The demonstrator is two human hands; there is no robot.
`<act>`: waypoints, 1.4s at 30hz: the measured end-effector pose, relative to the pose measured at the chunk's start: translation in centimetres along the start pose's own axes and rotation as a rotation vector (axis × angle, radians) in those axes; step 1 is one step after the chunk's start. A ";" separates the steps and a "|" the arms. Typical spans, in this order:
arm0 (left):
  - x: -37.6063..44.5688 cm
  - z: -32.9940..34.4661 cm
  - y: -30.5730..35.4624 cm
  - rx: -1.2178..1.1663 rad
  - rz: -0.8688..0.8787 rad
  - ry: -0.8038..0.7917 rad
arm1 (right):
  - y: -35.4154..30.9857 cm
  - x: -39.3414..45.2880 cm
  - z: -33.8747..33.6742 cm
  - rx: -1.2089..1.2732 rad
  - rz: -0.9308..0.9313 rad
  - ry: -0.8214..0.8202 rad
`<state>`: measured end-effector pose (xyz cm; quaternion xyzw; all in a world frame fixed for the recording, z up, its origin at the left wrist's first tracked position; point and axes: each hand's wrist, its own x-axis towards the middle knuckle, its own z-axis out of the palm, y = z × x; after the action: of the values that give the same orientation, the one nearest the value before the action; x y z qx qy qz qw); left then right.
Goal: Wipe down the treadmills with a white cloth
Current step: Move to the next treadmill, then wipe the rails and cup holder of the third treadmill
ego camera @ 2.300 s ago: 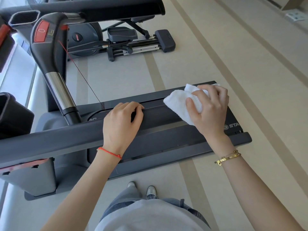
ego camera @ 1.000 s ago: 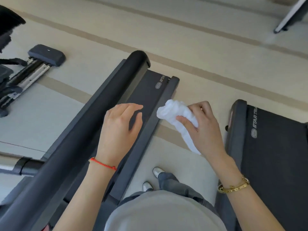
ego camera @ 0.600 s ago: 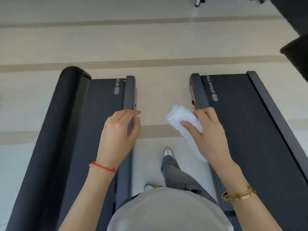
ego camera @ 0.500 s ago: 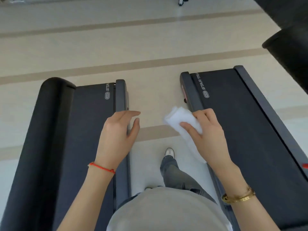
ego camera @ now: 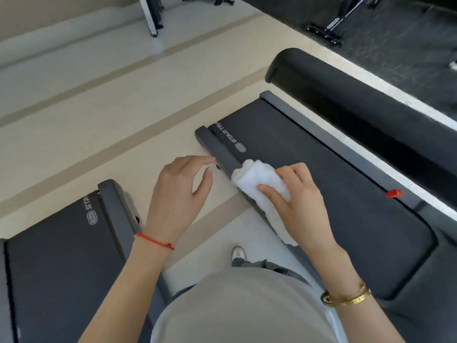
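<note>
Two dark treadmills lie side by side below me. The left treadmill (ego camera: 61, 256) fills the lower left corner. The right treadmill (ego camera: 321, 169) runs from the centre toward the lower right, with a grey side rail (ego camera: 220, 154) along its near edge. My right hand (ego camera: 299, 201) grips a bunched white cloth (ego camera: 259, 179) over that rail. My left hand (ego camera: 180, 196) hovers above the floor gap between the machines, fingers relaxed and holding nothing.
A thick black padded handrail (ego camera: 358, 107) runs above the right treadmill's far side, and a red clip (ego camera: 393, 193) sits on its far rail. A white equipment leg (ego camera: 152, 16) stands at the top, dark gym gear (ego camera: 329, 30) at top right. My shoe (ego camera: 238, 252) is on the beige floor.
The view has turned right, so the right treadmill fills the centre. My right hand has carried the cloth onto its near side rail. My left hand has left the first treadmill.
</note>
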<state>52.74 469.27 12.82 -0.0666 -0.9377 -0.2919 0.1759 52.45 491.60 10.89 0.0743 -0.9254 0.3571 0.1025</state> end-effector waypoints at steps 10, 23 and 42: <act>11.3 5.4 3.6 -0.190 0.290 -0.133 | 2.4 3.4 -4.0 -0.083 0.238 0.195; 21.8 9.7 4.3 -0.403 0.695 -0.295 | 0.6 5.2 -2.5 -0.116 0.596 0.549; 33.1 13.7 2.7 -0.435 0.814 -0.372 | -1.4 15.0 -6.4 -0.557 0.618 0.967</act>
<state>18.64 480.03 15.97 -0.5132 -0.7686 -0.3717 0.0875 39.12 493.90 20.08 -0.3953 -0.8114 0.1096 0.4164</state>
